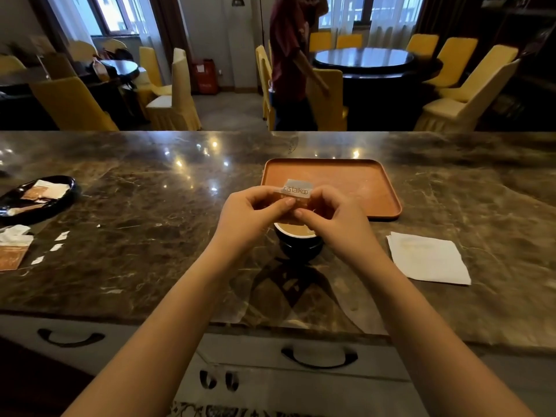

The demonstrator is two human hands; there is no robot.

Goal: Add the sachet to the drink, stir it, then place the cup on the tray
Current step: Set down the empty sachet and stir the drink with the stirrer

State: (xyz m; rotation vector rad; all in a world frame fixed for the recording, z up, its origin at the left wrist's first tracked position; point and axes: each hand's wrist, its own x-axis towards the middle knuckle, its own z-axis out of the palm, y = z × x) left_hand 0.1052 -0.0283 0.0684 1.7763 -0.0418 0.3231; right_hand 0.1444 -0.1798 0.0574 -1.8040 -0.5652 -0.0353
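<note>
A small pale sachet (296,191) with printed lettering is pinched between both hands, just above a dark cup (299,242) holding a light brown drink. My left hand (251,213) grips the sachet's left side with thumb and forefinger. My right hand (334,216) grips its right side. The cup stands on the marble counter, partly hidden under my hands. An orange tray (361,179) lies flat right behind the cup, with nothing on it.
A white napkin (428,257) lies to the right of the cup. At the far left are a black dish (36,195) with sachets, torn wrappers (13,248) and paper scraps. A person (290,61) stands beyond the counter among yellow chairs.
</note>
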